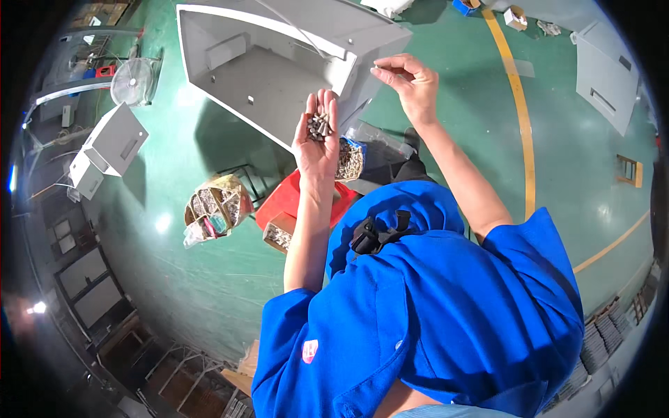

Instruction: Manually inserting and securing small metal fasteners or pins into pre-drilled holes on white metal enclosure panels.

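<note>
While left hand (317, 143) cups screws (319, 126), boxes (212, 207) hold fasteners, grey cabinet (279, 63) open.

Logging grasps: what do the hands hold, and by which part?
Left hand: small metal fasteners heaped loose in its open palm. Right hand: fingertips pinched; anything between them too small to tell.
</note>
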Available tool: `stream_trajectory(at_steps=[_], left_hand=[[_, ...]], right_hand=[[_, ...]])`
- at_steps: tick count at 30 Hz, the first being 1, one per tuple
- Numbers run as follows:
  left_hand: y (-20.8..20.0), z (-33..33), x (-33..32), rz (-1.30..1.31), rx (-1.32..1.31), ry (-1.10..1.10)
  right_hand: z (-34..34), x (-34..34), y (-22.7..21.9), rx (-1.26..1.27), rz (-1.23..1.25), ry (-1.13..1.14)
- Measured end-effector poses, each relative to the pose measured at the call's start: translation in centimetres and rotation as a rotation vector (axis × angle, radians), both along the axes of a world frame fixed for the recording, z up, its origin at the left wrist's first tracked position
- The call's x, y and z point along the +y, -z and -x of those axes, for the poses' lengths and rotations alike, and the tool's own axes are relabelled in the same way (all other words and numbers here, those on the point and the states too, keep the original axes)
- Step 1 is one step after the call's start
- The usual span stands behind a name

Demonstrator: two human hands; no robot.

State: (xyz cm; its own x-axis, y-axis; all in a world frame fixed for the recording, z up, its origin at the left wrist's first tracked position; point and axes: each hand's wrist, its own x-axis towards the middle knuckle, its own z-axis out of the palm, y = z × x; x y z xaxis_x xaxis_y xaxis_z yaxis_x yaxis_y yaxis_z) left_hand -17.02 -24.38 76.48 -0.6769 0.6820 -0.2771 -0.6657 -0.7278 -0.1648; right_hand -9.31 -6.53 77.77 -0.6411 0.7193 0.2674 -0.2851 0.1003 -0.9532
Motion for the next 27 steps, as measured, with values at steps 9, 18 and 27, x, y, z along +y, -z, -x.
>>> stream_trajectory(at_steps=[9, 18, 27], left_hand=[[0.9, 2.1, -0.5, 0.064, 0.053, 0.001], [1.5, 3.2, -0.7, 0.044, 0.081, -0.02], [1.6, 3.2, -0.9, 0.022, 0.057, -0.043]], right_hand=[[3.4, -1.0, 1.8, 0.003, 0.112, -0.035], [6.0, -1.0, 2.8, 0.055, 0.142, -0.112], [8.0, -1.1, 2.2, -0.001, 0.021, -0.093]])
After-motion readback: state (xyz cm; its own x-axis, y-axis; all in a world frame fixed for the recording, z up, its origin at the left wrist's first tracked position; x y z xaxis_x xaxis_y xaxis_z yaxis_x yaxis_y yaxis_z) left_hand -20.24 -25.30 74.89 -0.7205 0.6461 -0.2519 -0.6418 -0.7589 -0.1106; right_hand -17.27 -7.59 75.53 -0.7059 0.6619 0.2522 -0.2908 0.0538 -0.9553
